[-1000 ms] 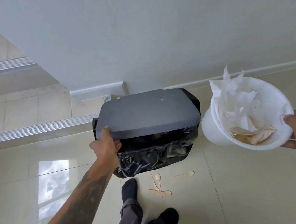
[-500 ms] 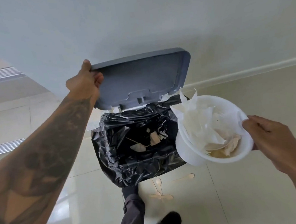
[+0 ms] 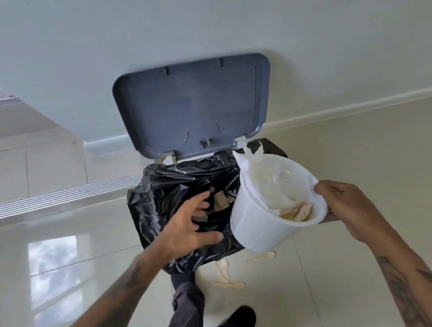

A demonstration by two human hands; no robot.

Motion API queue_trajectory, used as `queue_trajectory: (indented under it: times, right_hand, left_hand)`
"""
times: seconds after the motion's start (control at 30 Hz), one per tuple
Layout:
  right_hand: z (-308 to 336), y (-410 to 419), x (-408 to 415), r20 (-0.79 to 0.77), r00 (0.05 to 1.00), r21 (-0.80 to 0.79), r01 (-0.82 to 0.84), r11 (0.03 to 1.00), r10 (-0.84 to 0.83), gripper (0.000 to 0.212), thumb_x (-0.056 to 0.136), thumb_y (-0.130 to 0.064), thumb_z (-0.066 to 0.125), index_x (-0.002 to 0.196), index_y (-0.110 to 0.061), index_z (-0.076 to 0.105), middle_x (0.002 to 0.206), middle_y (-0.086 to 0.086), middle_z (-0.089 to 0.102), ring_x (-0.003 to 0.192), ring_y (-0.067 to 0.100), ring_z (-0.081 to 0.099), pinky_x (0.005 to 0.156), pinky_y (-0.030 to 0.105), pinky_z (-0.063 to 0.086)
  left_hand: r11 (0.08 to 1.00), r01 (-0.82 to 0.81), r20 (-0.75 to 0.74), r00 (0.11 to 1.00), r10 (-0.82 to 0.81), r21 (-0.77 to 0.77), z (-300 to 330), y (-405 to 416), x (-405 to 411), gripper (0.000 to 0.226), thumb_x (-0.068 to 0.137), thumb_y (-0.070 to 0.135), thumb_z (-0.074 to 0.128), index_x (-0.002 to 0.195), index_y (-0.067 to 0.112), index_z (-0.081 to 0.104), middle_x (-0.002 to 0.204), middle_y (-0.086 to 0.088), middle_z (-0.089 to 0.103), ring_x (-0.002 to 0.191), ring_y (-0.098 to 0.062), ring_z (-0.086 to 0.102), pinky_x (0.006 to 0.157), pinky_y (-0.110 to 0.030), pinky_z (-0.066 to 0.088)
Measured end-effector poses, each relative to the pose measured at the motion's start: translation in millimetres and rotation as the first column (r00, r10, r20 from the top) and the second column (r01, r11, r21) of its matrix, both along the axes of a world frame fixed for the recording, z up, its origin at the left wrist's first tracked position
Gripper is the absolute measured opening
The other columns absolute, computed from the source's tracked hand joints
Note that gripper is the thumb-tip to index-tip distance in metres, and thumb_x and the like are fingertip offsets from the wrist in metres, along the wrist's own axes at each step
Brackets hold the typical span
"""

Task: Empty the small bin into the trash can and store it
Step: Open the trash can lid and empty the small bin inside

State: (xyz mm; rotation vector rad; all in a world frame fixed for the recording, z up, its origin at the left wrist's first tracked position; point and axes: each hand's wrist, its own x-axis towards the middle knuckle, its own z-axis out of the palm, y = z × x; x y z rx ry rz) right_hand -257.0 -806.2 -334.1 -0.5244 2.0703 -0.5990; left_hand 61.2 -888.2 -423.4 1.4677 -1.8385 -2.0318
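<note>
As the trash can's grey lid (image 3: 193, 107) stands open, the right hand (image 3: 345, 203) grips the rim of the small white bin (image 3: 257, 225), tilted beside the can's right edge and full of paper (image 3: 272, 184). The left hand (image 3: 187, 229) hovers spread and empty over the black liner (image 3: 154, 195). Tipped short of the opening, paper could join the wooden spoons (image 3: 227, 281) on the floor.

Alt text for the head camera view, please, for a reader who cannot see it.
The right hand holds a small white bin full of crumpled paper, tilted beside an open trash can lined with a black bag. The left hand reaches, fingers spread, over the can's opening; the grey lid stands up against the wall. Wooden spoons lie on the tiled floor.
</note>
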Motion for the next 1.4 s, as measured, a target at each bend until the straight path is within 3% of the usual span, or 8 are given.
queue_trajectory:
  times: [0.1, 0.43, 0.53, 0.63, 0.83, 1.1, 1.23, 1.4]
  right_hand:
    - [-7.0, -0.6, 3.0, 0.071, 0.997, 0.033, 0.005, 0.999, -0.007, 0.026, 0.094, -0.013, 0.054, 0.083, -0.006, 0.077, 0.082, 0.017, 0.079, 0.059, 0.017, 0.076, 0.051, 0.028, 0.060]
    - [-23.1, 33.5, 43.2, 0.465, 0.885, 0.081, -0.046, 0.996, 0.004, 0.050, 0.094, -0.066, 0.035, 0.117, -0.035, 0.067, 0.113, -0.007, 0.079, 0.104, 0.013, 0.076, 0.082, 0.037, 0.063]
    - [-47.7, 50.4, 78.2, 0.454, 0.888, 0.139, 0.013, 0.990, -0.075, 0.045, 0.101, -0.061, 0.033, 0.123, -0.034, 0.061, 0.119, -0.012, 0.073, 0.110, 0.015, 0.071, 0.089, 0.034, 0.058]
    - [-75.2, 82.9, 97.5, 0.382, 0.871, 0.272, 0.215, 0.938, -0.310, 0.039, 0.106, -0.046, 0.039, 0.129, -0.020, 0.057, 0.124, 0.002, 0.066, 0.108, 0.023, 0.067, 0.083, 0.033, 0.057]
    - [-99.6, 133.4, 77.1, 0.246, 0.832, 0.522, 0.318, 0.791, -0.497, 0.043, 0.104, -0.017, 0.048, 0.126, 0.020, 0.052, 0.148, 0.034, 0.038, 0.136, 0.056, 0.037, 0.114, 0.066, 0.028]
    - [-111.7, 75.0, 47.8, 0.257, 0.915, 0.264, 0.242, 0.934, -0.310, 0.012, 0.101, -0.021, 0.052, 0.103, -0.024, 0.063, 0.124, 0.010, 0.068, 0.099, 0.022, 0.070, 0.094, 0.044, 0.058]
    - [-125.9, 69.6, 61.3, 0.291, 0.921, 0.303, 0.168, 0.938, -0.259, 0.031, 0.101, -0.020, 0.054, 0.129, -0.015, 0.062, 0.117, 0.004, 0.069, 0.095, 0.017, 0.072, 0.073, 0.031, 0.060]
    - [-138.7, 55.2, 62.3, 0.169, 0.896, 0.311, 0.346, 0.885, -0.410, 0.059, 0.099, -0.029, 0.060, 0.153, -0.015, 0.039, 0.125, 0.015, 0.059, 0.109, 0.033, 0.068, 0.090, 0.044, 0.060]
  left_hand:
    - [0.990, 0.116, -0.164, 0.981, -0.103, 0.074, -4.1, 34.6, -33.3, 0.138, 0.050, 0.049, 0.102, 0.159, 0.047, 0.017, 0.160, 0.019, 0.038, 0.146, -0.004, 0.040, 0.117, -0.029, 0.042]
    - [0.993, -0.113, -0.298, 0.947, 0.115, 0.025, -18.2, 74.9, -12.5, 0.087, 0.058, 0.032, 0.103, 0.132, 0.047, 0.059, 0.130, 0.011, 0.072, 0.120, -0.006, 0.068, 0.093, -0.023, 0.060]
    - [0.981, -0.149, -0.190, 0.967, 0.170, 0.123, -14.8, 69.4, 11.5, 0.070, 0.056, 0.043, 0.101, 0.111, 0.062, 0.062, 0.118, 0.019, 0.074, 0.108, 0.001, 0.071, 0.077, -0.013, 0.060]
    - [0.971, -0.130, -0.081, 0.985, 0.149, 0.202, -17.6, 55.6, 26.7, 0.062, 0.061, 0.050, 0.096, 0.116, 0.044, 0.070, 0.115, 0.006, 0.079, 0.106, -0.012, 0.075, 0.079, -0.026, 0.064]
    - [0.935, -0.071, 0.166, 0.986, 0.013, 0.346, -15.7, 28.7, 38.5, 0.076, 0.052, 0.073, 0.082, 0.115, 0.033, 0.070, 0.102, 0.010, 0.082, 0.092, -0.010, 0.079, 0.083, -0.032, 0.063]
    - [0.749, -0.363, 0.442, 0.891, 0.105, 0.554, -28.0, -19.5, 21.9, 0.108, 0.035, 0.078, 0.091, 0.122, 0.021, 0.064, 0.104, -0.012, 0.082, 0.091, -0.034, 0.081, 0.072, -0.047, 0.066]
    - [0.794, -0.248, 0.465, 0.884, -0.048, 0.554, -23.9, -41.3, 19.0, 0.108, 0.031, 0.081, 0.090, 0.117, 0.020, 0.063, 0.087, -0.010, 0.084, 0.075, -0.029, 0.082, 0.062, -0.042, 0.065]
    - [0.846, -0.149, 0.519, 0.839, -0.165, 0.511, -22.7, -52.3, 18.2, 0.108, 0.028, 0.086, 0.086, 0.114, 0.021, 0.068, 0.082, -0.007, 0.083, 0.074, -0.025, 0.082, 0.059, -0.036, 0.065]
